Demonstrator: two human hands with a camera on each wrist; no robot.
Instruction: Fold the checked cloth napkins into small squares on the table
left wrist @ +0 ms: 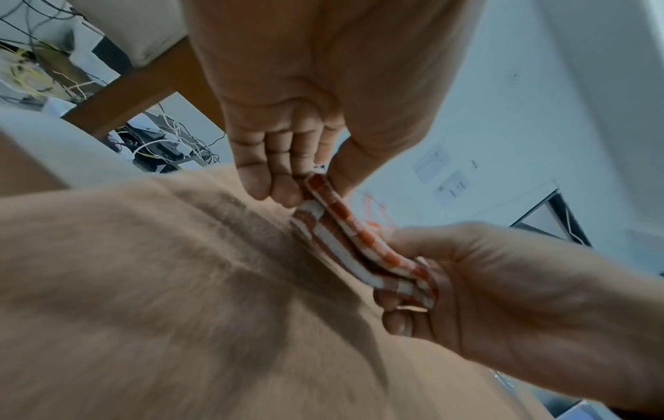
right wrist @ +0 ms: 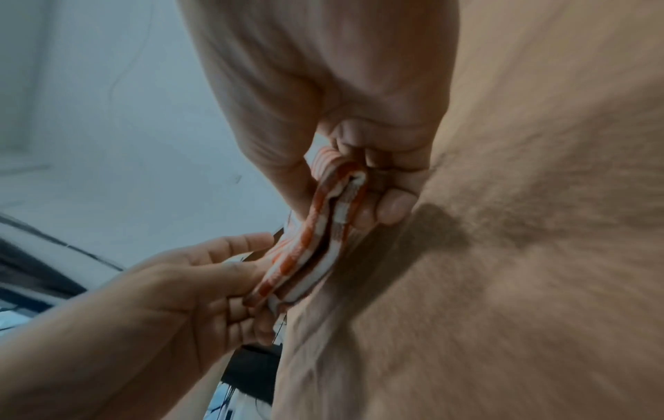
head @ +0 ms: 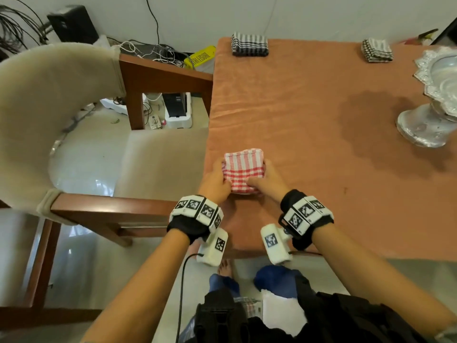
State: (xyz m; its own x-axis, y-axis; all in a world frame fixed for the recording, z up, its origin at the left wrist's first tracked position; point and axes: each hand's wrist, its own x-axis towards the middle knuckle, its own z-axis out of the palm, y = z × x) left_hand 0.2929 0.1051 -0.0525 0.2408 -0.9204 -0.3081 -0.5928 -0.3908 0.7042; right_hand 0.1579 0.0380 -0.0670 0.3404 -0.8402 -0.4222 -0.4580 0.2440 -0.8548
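- The red checked napkin (head: 242,170), folded into a small square of several layers, sits near the front left edge of the worktop (head: 309,115), which is covered with an orange cloth.
- The left hand (head: 214,180) grasps the napkin's left edge, thumb on top and fingers (left wrist: 265,182) curled under the layers.
- The right hand (head: 268,181) grasps the right edge the same way, thumb above and fingers (right wrist: 393,207) tucked beneath.
- From the wrist views the near edge of the napkin is held just above the cloth.
- 2 folded grey checked napkins lie at the far edge: one (head: 249,44) at the left corner, the other (head: 377,50) well apart to its right.
- A silver pedestal bowl (head: 435,100) stands on the right side.
- A cushioned wooden chair (head: 57,107) stands left of the worktop.
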